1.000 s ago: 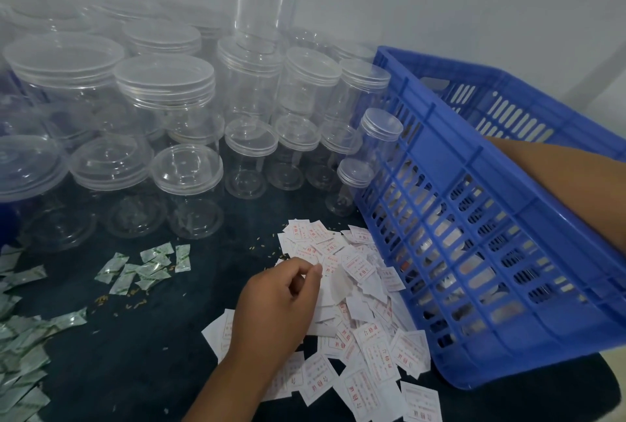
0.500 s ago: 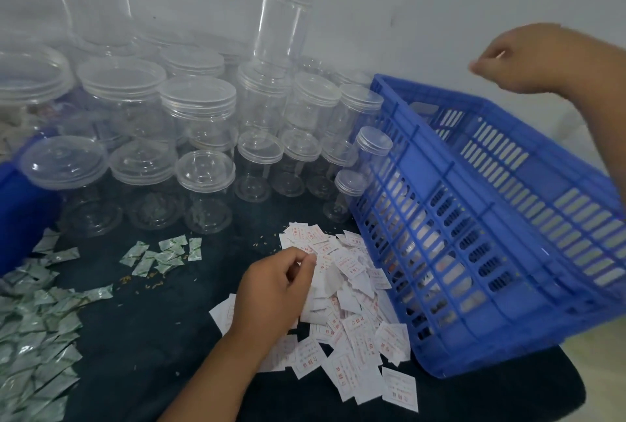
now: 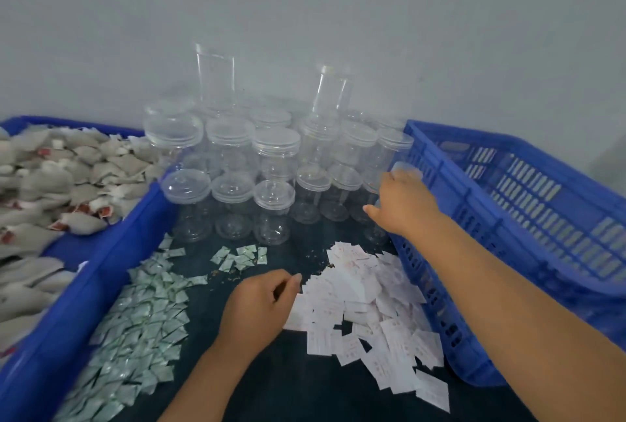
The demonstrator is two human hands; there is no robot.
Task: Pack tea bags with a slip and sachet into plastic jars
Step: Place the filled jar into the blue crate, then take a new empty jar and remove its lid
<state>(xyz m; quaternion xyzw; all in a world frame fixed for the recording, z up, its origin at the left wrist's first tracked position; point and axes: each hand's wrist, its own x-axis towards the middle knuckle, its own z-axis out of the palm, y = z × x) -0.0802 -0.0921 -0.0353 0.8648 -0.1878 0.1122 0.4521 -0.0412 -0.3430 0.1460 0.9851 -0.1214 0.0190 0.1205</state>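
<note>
Right hand (image 3: 403,201) is reaching into the middle right of the frame, its fingers curling over the lid of the clear jar (image 3: 376,235) that is standing nearest the tilted crate. Motion blur is hiding whether the grip is closed. It is probably going for this jar because it is the closest one. Left hand (image 3: 261,306) is resting low in the centre with its fingers curled and its thumb meeting the forefinger at the left edge of the paper slips (image 3: 372,313). I cannot tell whether a slip is caught between them.

Filling the right side, a blue slatted plastic crate (image 3: 508,218) is leaning with its open mouth towards the person, likely so that finished jars can go straight in. A second blue crate (image 3: 101,272) is running down the left side and holding a heap of soft grey tea bags (image 3: 67,177), some showing red tags. Between the crates, the bench (image 3: 288,387) is wearing a dark, matt covering. At its far end, towards the upper centre, lidded round jars (image 3: 274,150) of clear rigid plastic are standing packed in rows. The slips are lying in a loose white drift against the right crate. Crinkled, silvery-green sachets (image 3: 135,330) are spreading along the lower left. Brown tea crumbs (image 3: 227,274) are lying scattered in the centre.
</note>
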